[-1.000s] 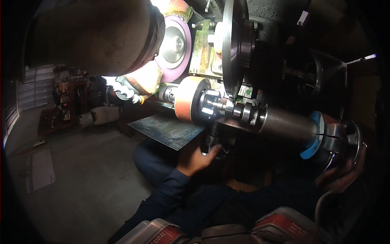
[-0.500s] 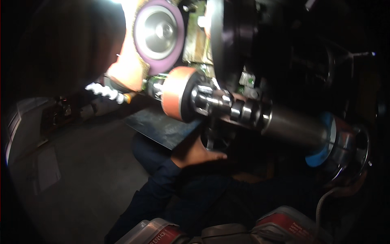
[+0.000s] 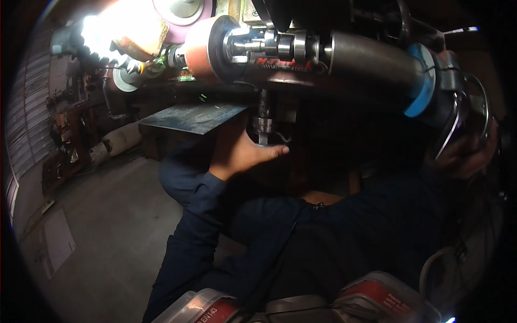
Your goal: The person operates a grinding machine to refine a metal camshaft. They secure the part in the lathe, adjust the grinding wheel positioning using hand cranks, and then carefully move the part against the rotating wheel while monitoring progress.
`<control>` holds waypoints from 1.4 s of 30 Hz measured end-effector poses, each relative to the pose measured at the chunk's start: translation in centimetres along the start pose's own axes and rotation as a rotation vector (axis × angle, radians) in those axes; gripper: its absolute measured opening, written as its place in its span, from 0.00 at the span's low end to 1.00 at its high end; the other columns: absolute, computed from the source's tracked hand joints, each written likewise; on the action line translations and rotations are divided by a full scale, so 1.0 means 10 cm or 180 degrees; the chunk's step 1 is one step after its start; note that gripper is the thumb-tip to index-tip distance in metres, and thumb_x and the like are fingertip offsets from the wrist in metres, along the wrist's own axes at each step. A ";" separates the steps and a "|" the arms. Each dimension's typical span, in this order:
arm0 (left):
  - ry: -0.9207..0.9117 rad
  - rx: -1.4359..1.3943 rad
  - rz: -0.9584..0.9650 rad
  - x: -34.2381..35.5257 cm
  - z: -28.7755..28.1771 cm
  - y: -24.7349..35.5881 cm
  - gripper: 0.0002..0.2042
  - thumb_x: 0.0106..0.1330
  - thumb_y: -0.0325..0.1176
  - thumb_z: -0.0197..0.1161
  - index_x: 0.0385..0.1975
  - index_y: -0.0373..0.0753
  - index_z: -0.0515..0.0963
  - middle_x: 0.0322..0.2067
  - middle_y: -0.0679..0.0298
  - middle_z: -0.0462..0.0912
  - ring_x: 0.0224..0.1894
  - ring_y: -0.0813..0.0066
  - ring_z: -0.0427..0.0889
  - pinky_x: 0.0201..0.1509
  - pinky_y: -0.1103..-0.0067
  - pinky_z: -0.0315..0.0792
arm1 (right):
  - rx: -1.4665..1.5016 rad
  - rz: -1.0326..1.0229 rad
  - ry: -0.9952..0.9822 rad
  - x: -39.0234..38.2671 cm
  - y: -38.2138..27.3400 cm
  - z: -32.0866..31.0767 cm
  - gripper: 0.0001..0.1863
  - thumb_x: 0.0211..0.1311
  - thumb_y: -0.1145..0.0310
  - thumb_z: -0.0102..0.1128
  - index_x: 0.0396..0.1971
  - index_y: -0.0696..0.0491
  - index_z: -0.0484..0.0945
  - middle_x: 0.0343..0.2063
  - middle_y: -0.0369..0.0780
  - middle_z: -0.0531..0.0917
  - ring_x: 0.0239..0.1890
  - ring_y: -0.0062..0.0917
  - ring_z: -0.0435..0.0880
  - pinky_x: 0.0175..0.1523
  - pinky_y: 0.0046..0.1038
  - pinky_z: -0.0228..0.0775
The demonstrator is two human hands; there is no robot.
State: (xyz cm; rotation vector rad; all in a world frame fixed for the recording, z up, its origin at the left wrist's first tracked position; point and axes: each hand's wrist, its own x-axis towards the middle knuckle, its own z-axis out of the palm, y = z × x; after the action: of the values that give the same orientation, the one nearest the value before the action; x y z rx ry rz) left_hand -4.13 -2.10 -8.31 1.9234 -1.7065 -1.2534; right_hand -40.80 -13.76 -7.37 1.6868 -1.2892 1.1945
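Note:
My left hand (image 3: 237, 155) is at the lower end of an upright metal shaft (image 3: 263, 118) under the machine. Its thumb points right across the fitting; the other fingers curl out of sight, and what they grip is hidden in shadow. At the far right my right hand (image 3: 467, 153) is closed round a bent metal handle (image 3: 453, 126), dimly lit. Above both hands lies a shiny lobed shaft (image 3: 285, 47), like a camshaft, between an orange-faced drum (image 3: 203, 49) and a grey cylinder (image 3: 371, 60) with a blue ring (image 3: 423, 81).
A purple grinding wheel (image 3: 175, 33) stands behind the drum. Beside it is a brightly lit, white segmented hose (image 3: 102, 51). A flat metal sheet (image 3: 194, 118) juts out left of my left hand. Respirator filters (image 3: 377, 296) fill the lower edge.
The whole machine sits higher in the picture, as the view has tilted down. My left hand stays by the upright shaft. My right hand now shows more clearly at the handle.

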 end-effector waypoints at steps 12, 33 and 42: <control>-0.0321 -0.0819 -0.0121 -0.01 -0.10 -0.33 0.36 0.47 0.44 0.77 0.55 0.32 0.73 0.48 0.56 0.81 0.51 0.66 0.78 0.58 0.72 0.68 | 0.0719 0.0582 -0.0274 0.07 -0.08 -0.10 0.26 0.76 0.56 0.41 0.55 0.67 0.69 0.50 0.52 0.76 0.51 0.35 0.80 0.56 0.29 0.76; -0.0660 -0.0939 -0.0737 -0.06 -0.32 -0.29 0.39 0.50 0.48 0.74 0.61 0.35 0.70 0.49 0.53 0.81 0.42 0.66 0.82 0.52 0.72 0.74 | 0.0746 0.1167 -0.0535 0.18 -0.19 -0.13 0.31 0.74 0.47 0.44 0.56 0.61 0.73 0.53 0.50 0.78 0.55 0.38 0.78 0.61 0.34 0.68; 0.2304 -0.1312 0.1224 -0.78 -1.88 -0.34 0.10 0.65 0.35 0.63 0.33 0.33 0.77 0.24 0.59 0.82 0.27 0.75 0.81 0.37 0.79 0.76 | 0.0912 0.1514 -0.1253 0.38 -0.20 -0.20 0.25 0.76 0.53 0.43 0.58 0.58 0.73 0.53 0.48 0.80 0.55 0.35 0.80 0.58 0.31 0.70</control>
State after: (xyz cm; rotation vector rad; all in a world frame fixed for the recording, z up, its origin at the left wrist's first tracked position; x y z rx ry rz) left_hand 12.63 -0.30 3.51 1.4494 -1.2286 -0.5884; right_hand -39.11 -12.67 -3.09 1.9534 -1.9155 1.4130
